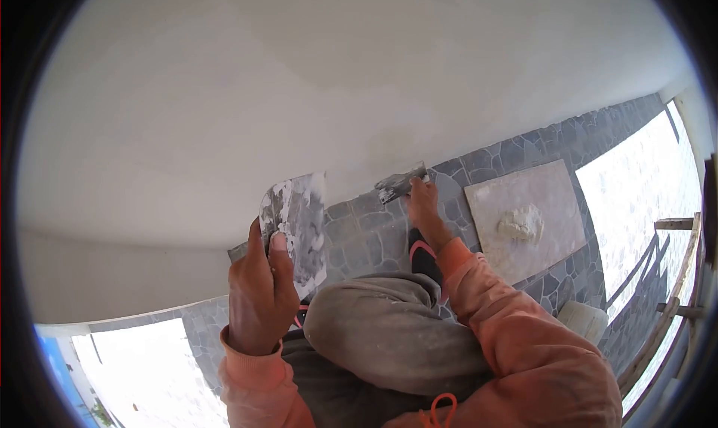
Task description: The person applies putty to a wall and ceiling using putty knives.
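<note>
My left hand (263, 289) grips a wide metal plastering blade (298, 226), held upright with white putty smeared over its face and the thumb pressed on it. Lower on the right, my right hand (424, 203) is closed on a putty knife (400, 185). That knife's dark blade carries white smears and lies close to the foot of the pale wall (359, 84). A damp-looking patch (393, 140) shows on the wall just above the knife. To the right of my right hand, a heap of white putty (521, 224) sits on a square board (486, 196).
Grey stone paving (374, 241) covers the floor along the wall. A whitish container (583, 322) stands below the board. Wooden poles (673, 316) lean at the far right, near bright sunlit ground. My bent knee (389, 323) and sandalled foot (424, 256) are between my arms.
</note>
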The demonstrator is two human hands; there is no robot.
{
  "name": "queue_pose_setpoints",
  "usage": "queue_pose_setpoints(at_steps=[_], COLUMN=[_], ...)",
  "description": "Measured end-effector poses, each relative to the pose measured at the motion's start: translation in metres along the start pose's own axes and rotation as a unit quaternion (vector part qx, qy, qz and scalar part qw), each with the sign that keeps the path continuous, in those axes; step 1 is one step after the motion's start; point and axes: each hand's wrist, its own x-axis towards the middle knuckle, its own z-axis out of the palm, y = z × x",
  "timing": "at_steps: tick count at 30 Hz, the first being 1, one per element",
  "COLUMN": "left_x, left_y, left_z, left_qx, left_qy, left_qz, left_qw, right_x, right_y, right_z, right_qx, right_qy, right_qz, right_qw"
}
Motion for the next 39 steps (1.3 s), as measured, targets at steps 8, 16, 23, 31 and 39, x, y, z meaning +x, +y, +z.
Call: queue_pose_setpoints(at_steps=[8, 16, 23, 31, 39], left_x=[-0.002, -0.003, -0.002, -0.006, -0.006], left_y=[-0.004, -0.004, -0.001, -0.008, -0.011], left_z=[-0.001, -0.002, 0.002, -0.006, -0.006], left_qx=[0.006, -0.011, -0.023, 0.011, 0.007], left_qy=[0.012, 0.005, 0.043, 0.015, 0.036], left_qz=[0.01, -0.013, 0.0, -0.004, 0.011], left_qw=[1.0, 1.0, 0.999, 1.0, 0.999], right_x=[0.001, -0.029, -0.028, -0.023, -0.057], right_y=[-0.061, -0.099, -0.069, -0.114, -0.167], right_z=[0.011, -0.004, 0.011, 0.04, 0.045], right_qx=[0.293, 0.043, 0.052, 0.108, -0.008], right_qy=[0.062, 0.041, 0.063, 0.063, 0.019], right_qz=[0.123, -0.058, -0.025, 0.016, -0.132], right_qw=[0.946, 0.997, 0.996, 0.992, 0.991])
